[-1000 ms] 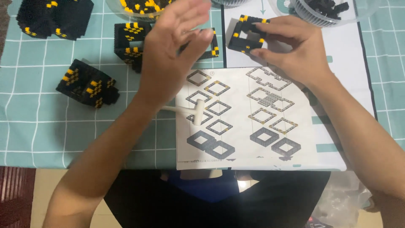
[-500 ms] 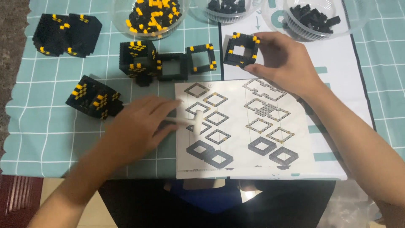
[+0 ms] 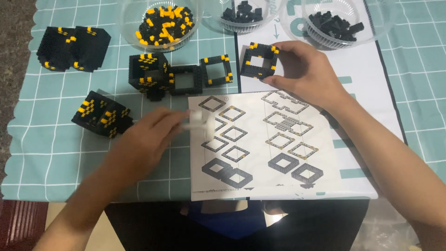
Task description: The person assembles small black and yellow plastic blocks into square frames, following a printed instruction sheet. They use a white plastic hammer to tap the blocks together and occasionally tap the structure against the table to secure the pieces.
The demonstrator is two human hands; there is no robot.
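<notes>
Right hand: the right hand (image 3: 304, 69) grips a square black-and-yellow brick frame (image 3: 259, 60), fingers on its right side, holding it near the far edge of the surface (image 3: 42, 153), just beyond the instruction sheet (image 3: 260, 139).
Left hand: the left hand (image 3: 144, 139) lies blurred over the teal checked cloth, its fingers closed on a small white tool (image 3: 195, 122) that reaches onto the sheet's left edge; just how the fingers pinch it cannot be told.
Between the hands: the sheet, printed with grey frame diagrams, fills the space toward the near edge and overlaps a larger white mat (image 3: 371, 97) on the right.
Left of the held frame: two more open frames (image 3: 200, 74) lie side by side, touching a taller black-and-yellow block (image 3: 148, 74).
Left side: a tilted brick block (image 3: 102, 114) sits just beyond the left hand's wrist; a larger black block (image 3: 72, 48) stands near the far-left corner.
Far edge: three clear bowls, one of mixed yellow and black bricks (image 3: 162, 23), two of black bricks (image 3: 241, 11) (image 3: 334, 25).
</notes>
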